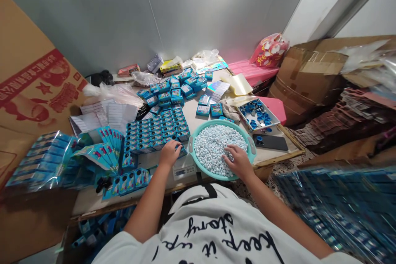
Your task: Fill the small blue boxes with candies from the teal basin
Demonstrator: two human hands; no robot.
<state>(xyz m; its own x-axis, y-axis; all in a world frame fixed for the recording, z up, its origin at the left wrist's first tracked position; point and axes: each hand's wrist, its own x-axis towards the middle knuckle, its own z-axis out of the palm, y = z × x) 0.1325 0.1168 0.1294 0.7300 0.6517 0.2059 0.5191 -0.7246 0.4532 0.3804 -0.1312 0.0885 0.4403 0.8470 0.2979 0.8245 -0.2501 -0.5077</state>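
Brown cardboard carton [15,90] at far left, film-wrapped blue packs [46,161] in front of it. Next, on the desk [193,115], box block [154,130]: small blue boxes in tight rows, dark round openings visible.

Left hand [170,152] sits at the block's near right corner, over one small box [182,152]. Grip: fingers curled; can't tell if they pinch the box or only touch it. Scale [185,172] just nearer the person. Right of that, teal basin [253,148] of white and pale-blue pellets [213,142]. Right hand [237,160] over the pellets, grip spread, fingertips down at the surface; can't tell if any are caught. Further right: tray [274,124] of blue caps, then phone [275,142].

Doing it well, my read: left steadies the box, fingers off any opening. Right gathers small amounts, low over the basin, so strays drop back in.

Orientation: box's visible near edge runs roughly left-right; too covered to call its long axis or facing. Pellets: loose heap, no common direction.
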